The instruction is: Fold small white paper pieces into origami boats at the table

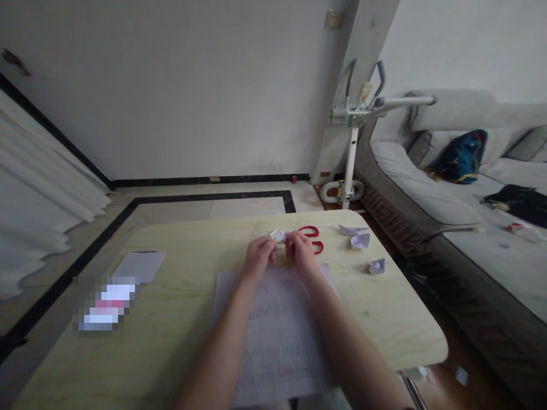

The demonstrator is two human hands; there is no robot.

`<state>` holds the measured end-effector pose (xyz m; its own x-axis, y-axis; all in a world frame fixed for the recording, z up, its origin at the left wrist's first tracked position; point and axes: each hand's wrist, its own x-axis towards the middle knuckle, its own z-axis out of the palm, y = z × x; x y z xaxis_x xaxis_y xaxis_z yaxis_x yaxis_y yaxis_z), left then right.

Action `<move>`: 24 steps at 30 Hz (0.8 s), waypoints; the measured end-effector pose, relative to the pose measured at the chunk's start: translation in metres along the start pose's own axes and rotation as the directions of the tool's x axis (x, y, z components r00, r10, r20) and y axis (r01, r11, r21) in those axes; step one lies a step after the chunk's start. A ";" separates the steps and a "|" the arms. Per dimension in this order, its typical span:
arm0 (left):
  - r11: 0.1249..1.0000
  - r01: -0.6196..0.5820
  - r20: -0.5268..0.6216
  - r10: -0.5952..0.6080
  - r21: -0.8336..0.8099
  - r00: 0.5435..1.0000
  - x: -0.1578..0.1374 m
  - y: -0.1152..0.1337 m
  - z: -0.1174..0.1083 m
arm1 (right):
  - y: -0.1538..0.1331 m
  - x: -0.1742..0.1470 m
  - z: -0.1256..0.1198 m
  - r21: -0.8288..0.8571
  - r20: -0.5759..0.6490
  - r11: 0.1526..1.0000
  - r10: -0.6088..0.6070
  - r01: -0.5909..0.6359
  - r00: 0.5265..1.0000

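Between my two hands is a small piece of folded white paper [277, 235], pinched at its ends above the far part of the table. My left hand [258, 256] has its fingers closed on the paper's left side. On the other side, my right hand [299, 250] grips it with thumb and fingertips. Red-handled scissors [318, 247] lie just beyond the right hand, their blades hidden. Under my forearms is a large printed or written sheet [277, 330]. Folded paper pieces, a boat-like one [360, 241] and a smaller one [377, 266], rest to the right.
On the left of the wooden table [179, 319] lie a stack of pale paper [143, 266] and a blurred-out item [106, 307]. A white exercise machine [351, 154] stands beyond the far right corner. A grey sofa [427, 188] runs along the right.
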<state>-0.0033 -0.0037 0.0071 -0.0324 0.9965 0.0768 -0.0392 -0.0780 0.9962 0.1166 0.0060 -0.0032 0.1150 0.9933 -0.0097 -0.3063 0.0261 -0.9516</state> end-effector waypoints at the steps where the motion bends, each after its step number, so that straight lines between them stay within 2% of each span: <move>1: 1.000 0.001 -0.001 -0.001 0.008 1.000 0.000 0.000 0.000 | 0.001 0.000 0.000 0.009 -0.007 1.000 0.001 -0.001 1.000; 10: 0.999 0.008 -0.067 -0.005 0.049 0.998 -0.001 -0.003 0.004 | 0.003 0.002 -0.001 0.000 -0.045 1.000 -0.012 0.012 0.999; 15: 0.998 0.010 -0.063 -0.006 0.061 0.998 -0.003 0.000 0.005 | 0.003 0.002 0.000 -0.020 -0.054 0.999 -0.051 0.050 0.997; 24: 0.996 0.058 -0.139 -0.067 -0.071 0.988 0.002 -0.005 0.004 | 0.005 0.006 -0.005 0.022 -0.139 0.998 -0.058 0.062 0.989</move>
<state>0.0005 -0.0012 0.0019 -0.1685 0.9857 0.0030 -0.1119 -0.0222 0.9935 0.1209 0.0116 -0.0093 0.2630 0.9648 0.0032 -0.3195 0.0902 -0.9433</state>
